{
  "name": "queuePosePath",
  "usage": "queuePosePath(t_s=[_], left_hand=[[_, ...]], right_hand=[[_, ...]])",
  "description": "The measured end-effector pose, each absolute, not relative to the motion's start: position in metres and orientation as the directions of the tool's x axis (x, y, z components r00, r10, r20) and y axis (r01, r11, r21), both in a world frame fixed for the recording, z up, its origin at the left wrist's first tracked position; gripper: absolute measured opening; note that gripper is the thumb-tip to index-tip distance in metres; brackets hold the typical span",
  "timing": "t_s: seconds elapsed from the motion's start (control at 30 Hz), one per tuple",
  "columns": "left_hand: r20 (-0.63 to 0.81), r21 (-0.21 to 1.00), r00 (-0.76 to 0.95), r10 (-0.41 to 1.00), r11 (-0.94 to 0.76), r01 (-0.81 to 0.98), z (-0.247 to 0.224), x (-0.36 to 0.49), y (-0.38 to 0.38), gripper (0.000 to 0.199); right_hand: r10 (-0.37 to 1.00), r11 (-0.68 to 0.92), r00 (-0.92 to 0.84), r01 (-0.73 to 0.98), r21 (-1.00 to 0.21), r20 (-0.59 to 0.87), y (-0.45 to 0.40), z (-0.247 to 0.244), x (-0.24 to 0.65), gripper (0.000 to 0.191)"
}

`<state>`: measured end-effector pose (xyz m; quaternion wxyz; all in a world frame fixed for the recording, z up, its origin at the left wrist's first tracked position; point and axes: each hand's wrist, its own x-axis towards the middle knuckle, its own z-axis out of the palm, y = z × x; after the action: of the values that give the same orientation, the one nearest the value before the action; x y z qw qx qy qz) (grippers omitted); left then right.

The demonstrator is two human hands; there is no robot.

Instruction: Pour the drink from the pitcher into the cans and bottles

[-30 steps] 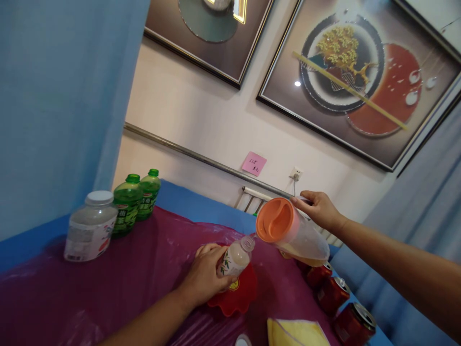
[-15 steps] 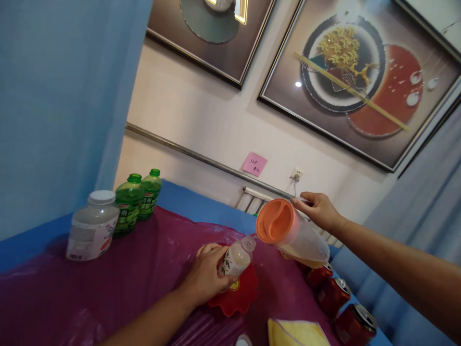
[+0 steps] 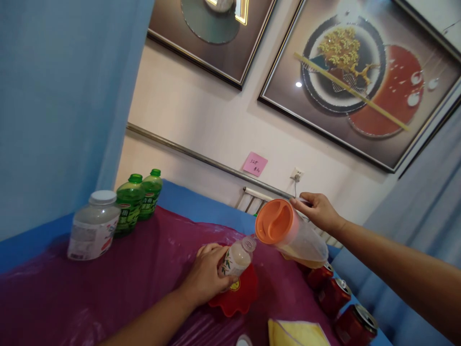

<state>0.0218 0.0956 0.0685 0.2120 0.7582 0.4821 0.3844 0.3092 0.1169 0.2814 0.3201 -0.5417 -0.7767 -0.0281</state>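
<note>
My left hand (image 3: 207, 276) is closed around a small clear bottle (image 3: 236, 259) with a leaf-patterned label. The bottle is uncapped and leans to the right, above a red scalloped dish (image 3: 239, 295). In my right hand (image 3: 320, 211) is the handle of a translucent pitcher (image 3: 304, 242) with an orange lid (image 3: 274, 221). The pitcher is tipped to the left, with pale liquid along its lower side. Its lid is close to the bottle's mouth; whether liquid is flowing between them I cannot tell.
Two green bottles (image 3: 129, 202) and a white-capped clear jar (image 3: 94, 226) stand at the left on the purple plastic sheet (image 3: 144, 269). Several red cans (image 3: 334, 295) line the right edge. A folded yellow cloth (image 3: 297, 333) and a white cap (image 3: 244, 340) are at the front.
The pitcher has tipped very slightly further toward the bottle. My left hand and the bottle stay in place.
</note>
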Motion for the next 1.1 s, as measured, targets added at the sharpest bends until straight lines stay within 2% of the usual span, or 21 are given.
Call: queuePosePath(t_s=[1.1], left_hand=[[0.398,0.693,0.226,0.889,-0.453,0.561,0.0660,0.0227,0.0969,0.053]], right_hand=[[0.835,0.407,-0.207,0.855,-0.320,0.510,0.1200,0.2782,0.3117,0.056]])
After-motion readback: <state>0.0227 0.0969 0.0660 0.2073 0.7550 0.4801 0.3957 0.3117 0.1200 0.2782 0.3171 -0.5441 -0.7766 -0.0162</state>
